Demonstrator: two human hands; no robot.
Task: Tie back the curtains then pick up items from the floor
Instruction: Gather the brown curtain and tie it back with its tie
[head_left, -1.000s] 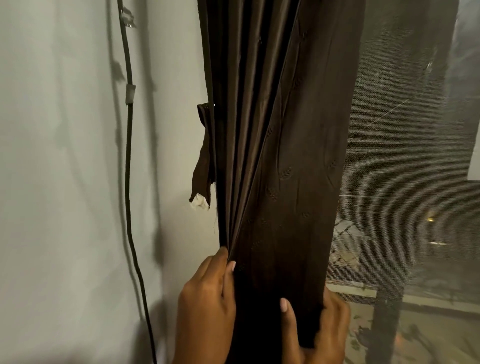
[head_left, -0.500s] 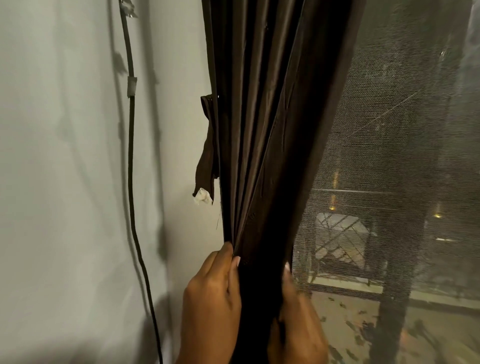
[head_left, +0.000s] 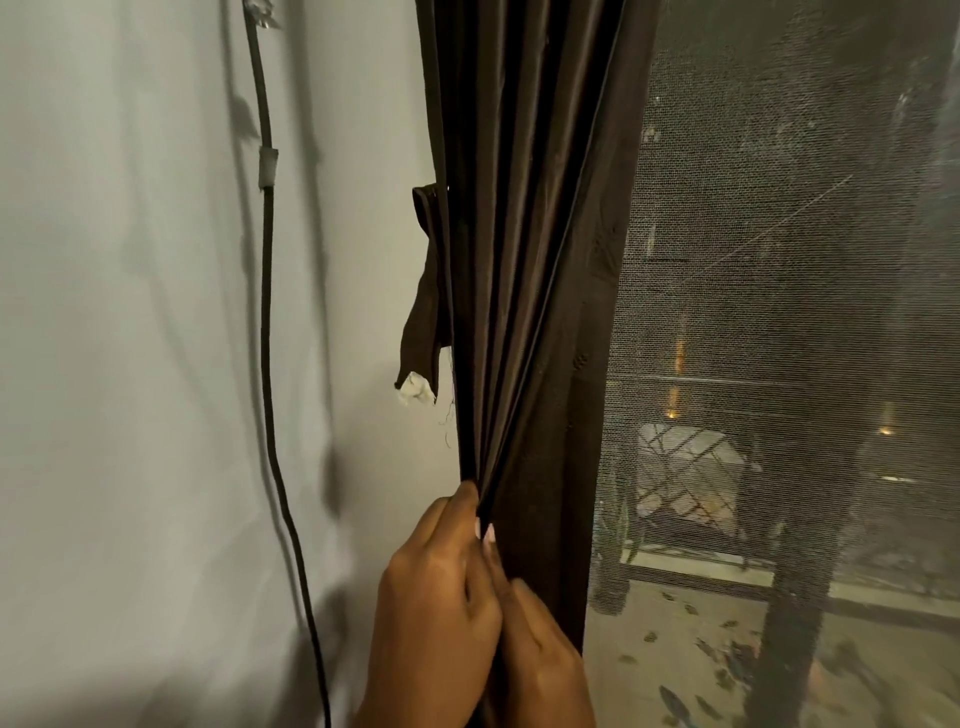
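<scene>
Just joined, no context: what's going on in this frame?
A person is gathering a dark brown curtain at the wall edge of a screened window. The left hand and the right hand sit close together low down, pinching the bunched pleats into a narrow bundle. A fabric tie-back strap hangs loose on the wall just left of the curtain, not yet wrapped around it. A black cable runs down the wall further left. No floor items are in view.

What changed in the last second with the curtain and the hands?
The right hand swept the curtain leftward, bunching it narrower against the left hand; more window mesh shows. Both hands now grip the gathered folds together. The hanging tie-back strip and wall cable stayed put.
</scene>
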